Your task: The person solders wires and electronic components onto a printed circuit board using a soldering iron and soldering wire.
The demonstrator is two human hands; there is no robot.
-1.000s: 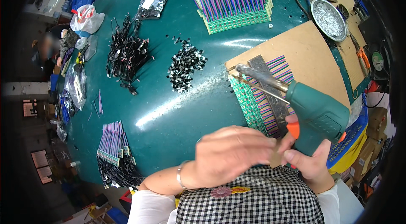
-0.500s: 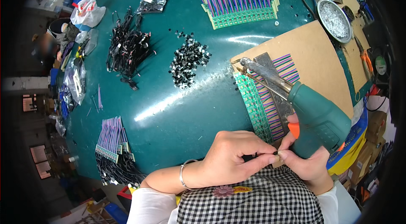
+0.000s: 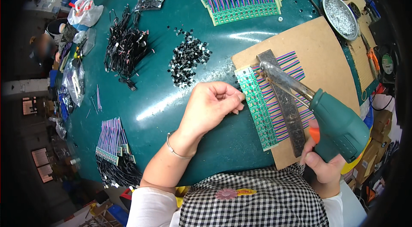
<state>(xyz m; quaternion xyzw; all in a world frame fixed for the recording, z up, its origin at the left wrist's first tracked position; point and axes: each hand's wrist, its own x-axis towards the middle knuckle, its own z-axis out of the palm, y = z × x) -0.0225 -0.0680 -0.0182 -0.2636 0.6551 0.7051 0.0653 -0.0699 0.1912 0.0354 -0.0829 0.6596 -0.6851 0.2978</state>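
Note:
My right hand [image 3: 322, 166] grips the handle of a green soldering gun [image 3: 339, 117] with an orange trigger. Its metal barrel points up and left, and the tip is over the far end of a panel of small green circuit boards [image 3: 256, 111]. Purple, green and dark wires [image 3: 292, 65] run rightward from the panel beneath a dark metal bar [image 3: 288, 113]. Close to the panel's left edge, my left hand [image 3: 209, 106] has its fingers curled, thumb and forefinger pinched together. Whatever they hold is too small or hidden to name.
Under the panel lies a brown board [image 3: 328, 51]. A pile of small black-and-white connectors [image 3: 189, 57] and a bundle of black cables [image 3: 126, 49] lie to the left. Farther off are more wired circuit boards [image 3: 244, 12]; a metal bowl [image 3: 340, 17] stands at the far right.
My left hand has left my right hand and moved up and forward to the panel's left edge. The soldering gun has shifted a little right and down, still in my right hand.

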